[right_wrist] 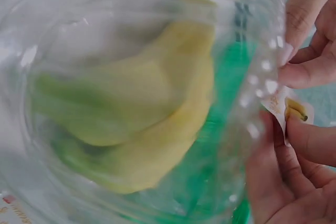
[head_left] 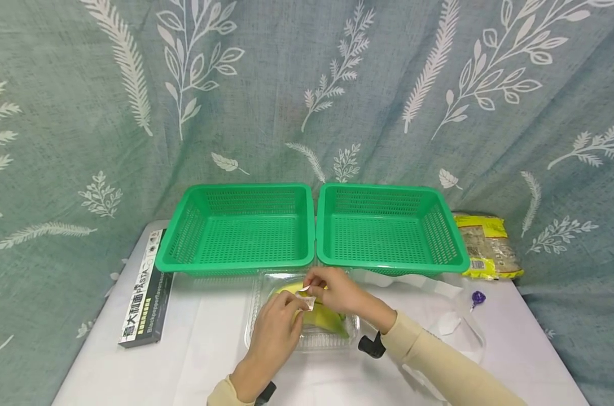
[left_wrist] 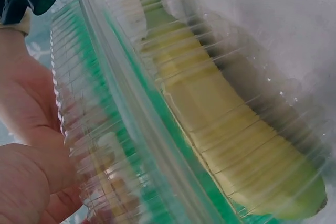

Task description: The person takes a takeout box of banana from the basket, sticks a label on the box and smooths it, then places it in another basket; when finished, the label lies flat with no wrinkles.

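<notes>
A clear plastic clamshell box with bananas inside stands on the white table, in front of the green baskets. Over it, my left hand pinches a small white label between thumb and fingers. My right hand pinches a white paper edge at the label's upper side. A banana picture shows on the label in the right wrist view, where the box wall partly covers the fingers. Through the ribbed plastic in the left wrist view, a yellow banana with green ends is seen.
Two green baskets stand side by side at the back. A black and white pasta box lies at the left, a yellow-trimmed packet at the right. Near it lie a purple-wrapped lollipop and a white paper strip.
</notes>
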The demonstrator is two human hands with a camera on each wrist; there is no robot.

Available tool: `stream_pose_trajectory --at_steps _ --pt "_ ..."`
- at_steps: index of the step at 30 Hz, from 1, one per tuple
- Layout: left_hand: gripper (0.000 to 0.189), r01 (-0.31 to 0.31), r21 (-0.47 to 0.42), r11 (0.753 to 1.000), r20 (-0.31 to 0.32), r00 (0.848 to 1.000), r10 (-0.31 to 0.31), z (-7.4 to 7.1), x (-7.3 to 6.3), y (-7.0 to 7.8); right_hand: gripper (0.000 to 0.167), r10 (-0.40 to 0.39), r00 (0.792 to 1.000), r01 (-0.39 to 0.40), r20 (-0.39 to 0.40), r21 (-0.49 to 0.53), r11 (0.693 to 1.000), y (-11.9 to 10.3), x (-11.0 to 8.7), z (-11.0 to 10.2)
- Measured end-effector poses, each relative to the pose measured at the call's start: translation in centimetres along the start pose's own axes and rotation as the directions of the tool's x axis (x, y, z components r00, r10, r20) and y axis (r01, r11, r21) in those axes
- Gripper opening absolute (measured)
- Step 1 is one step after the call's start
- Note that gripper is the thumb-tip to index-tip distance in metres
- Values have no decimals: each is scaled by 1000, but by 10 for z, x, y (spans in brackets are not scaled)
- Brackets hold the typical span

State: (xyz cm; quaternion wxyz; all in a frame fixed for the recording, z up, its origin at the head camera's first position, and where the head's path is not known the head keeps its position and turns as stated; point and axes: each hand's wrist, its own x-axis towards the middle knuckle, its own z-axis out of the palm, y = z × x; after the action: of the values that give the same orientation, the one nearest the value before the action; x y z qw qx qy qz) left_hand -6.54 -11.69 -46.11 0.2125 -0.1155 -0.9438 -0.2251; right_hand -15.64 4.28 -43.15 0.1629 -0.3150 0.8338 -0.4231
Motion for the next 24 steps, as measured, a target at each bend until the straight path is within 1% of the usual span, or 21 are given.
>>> stream_pose_trajectory --at_steps 3,6,9,12,17,24 --pt "18 -30 -5 1000 -19 999 30 2 4 -1 7 48 998 -50 29 91 995 -1 0 -3" --pt "17 -34 -9 999 -19 999 34 2 4 -1 7 94 995 -99 44 153 983 -1 0 -4" --pt "18 -37 -10 999 -27 999 37 2 1 -1 8 127 991 -134 49 182 974 1 0 -3" --pt "19 -33 -10 999 -20 999 33 3 -1 0 8 158 986 -166 50 218 962 2 1 -2" --pt "19 -24 1 1000 0 1000 24 3 -2 1 9 186 981 -193 51 252 948 5 1 1" --pt "16 -18 23 1000 3 1000 18 3 -3 1 11 211 975 -220 63 299 929 8 3 4"
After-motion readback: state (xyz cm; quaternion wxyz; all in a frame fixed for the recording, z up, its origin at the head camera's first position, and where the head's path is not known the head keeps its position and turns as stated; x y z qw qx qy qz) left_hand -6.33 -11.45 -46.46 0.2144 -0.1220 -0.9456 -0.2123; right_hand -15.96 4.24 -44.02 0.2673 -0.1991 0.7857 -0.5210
